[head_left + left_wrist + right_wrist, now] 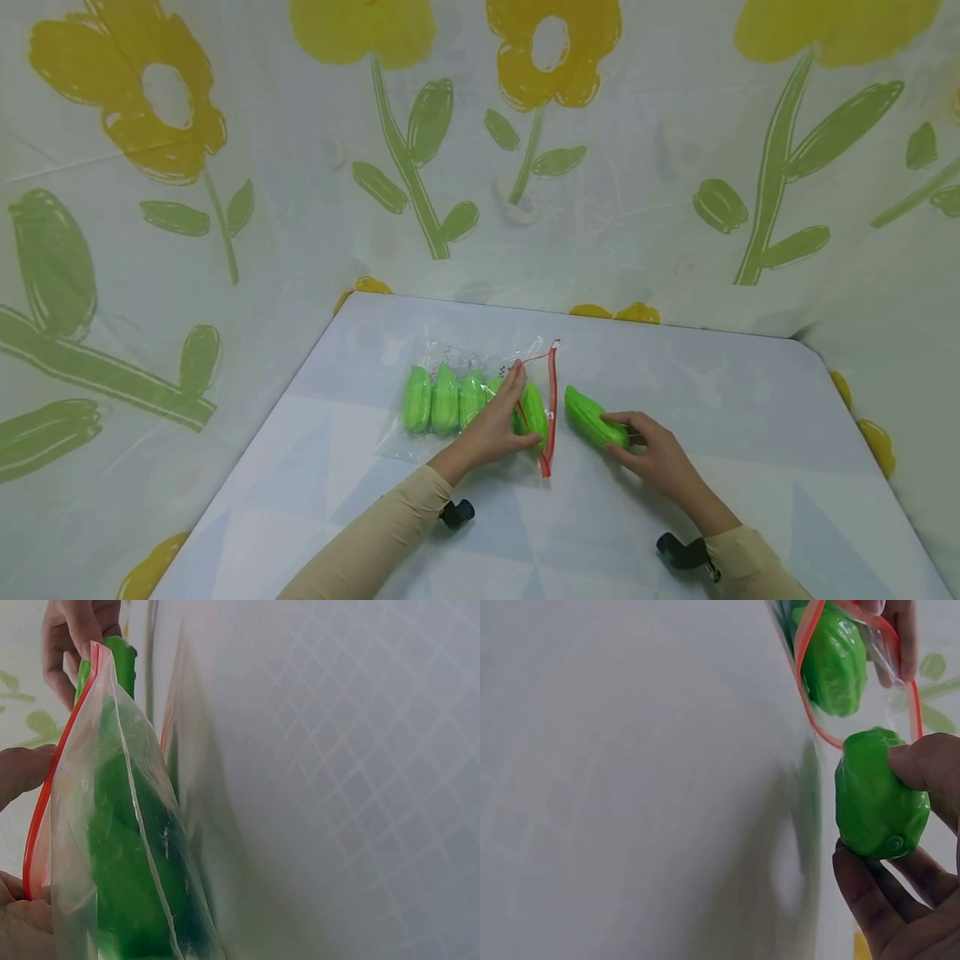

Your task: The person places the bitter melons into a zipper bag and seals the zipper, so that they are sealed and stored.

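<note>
A clear zip bag [392, 442] with a red-edged mouth lies on the table, its mouth facing right. Inside it several bright green, ridged toy vegetables [417, 400] stand in a row. My left hand [491, 421] is over the bag's mouth end, fingers and thumb spread apart on the raised red edge [39, 814], and the mouth gapes. To the right, my right hand [656, 454] grips another green toy vegetable [592, 417] by its blunt end, thumb [922, 761] on one side and fingers below. Its tapered tip points toward the bag.
The pale patterned table [675, 367] has white and light blue shapes. Behind it hangs a white flower-print curtain [637, 208], also along both sides. A black wrist camera [682, 552] is strapped at the right sleeve, another black camera [456, 514] at the left.
</note>
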`<state>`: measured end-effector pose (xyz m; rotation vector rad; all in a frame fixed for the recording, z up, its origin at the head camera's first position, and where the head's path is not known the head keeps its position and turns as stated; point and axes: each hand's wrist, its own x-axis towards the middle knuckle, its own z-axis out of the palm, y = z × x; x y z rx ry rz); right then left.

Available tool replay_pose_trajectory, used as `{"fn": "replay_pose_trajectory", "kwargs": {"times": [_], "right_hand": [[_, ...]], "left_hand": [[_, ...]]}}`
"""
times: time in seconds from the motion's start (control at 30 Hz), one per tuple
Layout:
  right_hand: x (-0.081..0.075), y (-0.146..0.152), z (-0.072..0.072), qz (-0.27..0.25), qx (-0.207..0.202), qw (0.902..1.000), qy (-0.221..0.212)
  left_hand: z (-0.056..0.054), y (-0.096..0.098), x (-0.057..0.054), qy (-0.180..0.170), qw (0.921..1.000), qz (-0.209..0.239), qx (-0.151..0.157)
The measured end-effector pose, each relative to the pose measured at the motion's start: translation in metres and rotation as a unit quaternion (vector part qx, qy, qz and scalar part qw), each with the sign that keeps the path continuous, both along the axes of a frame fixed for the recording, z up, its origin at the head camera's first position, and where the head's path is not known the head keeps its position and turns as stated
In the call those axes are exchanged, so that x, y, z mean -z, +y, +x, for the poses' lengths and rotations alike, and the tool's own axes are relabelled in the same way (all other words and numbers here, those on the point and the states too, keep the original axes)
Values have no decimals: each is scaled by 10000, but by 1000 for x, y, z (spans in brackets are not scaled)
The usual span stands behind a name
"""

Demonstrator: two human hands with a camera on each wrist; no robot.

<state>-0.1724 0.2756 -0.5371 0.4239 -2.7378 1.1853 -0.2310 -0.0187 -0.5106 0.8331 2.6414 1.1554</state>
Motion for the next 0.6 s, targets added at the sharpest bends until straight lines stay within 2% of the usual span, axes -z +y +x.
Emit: {"fn": "replay_pose_trajectory", "kwargs": {"times": [0.33,0.6], "right_hand": [[-2,-11,-7,-199,-304,9993,-45],[-3,-19,-9,-140,-558,9982,-182]], "left_hand": [[0,0,0,8,10000,5,-27],[1,0,1,50,10000,-9,-24]]}}
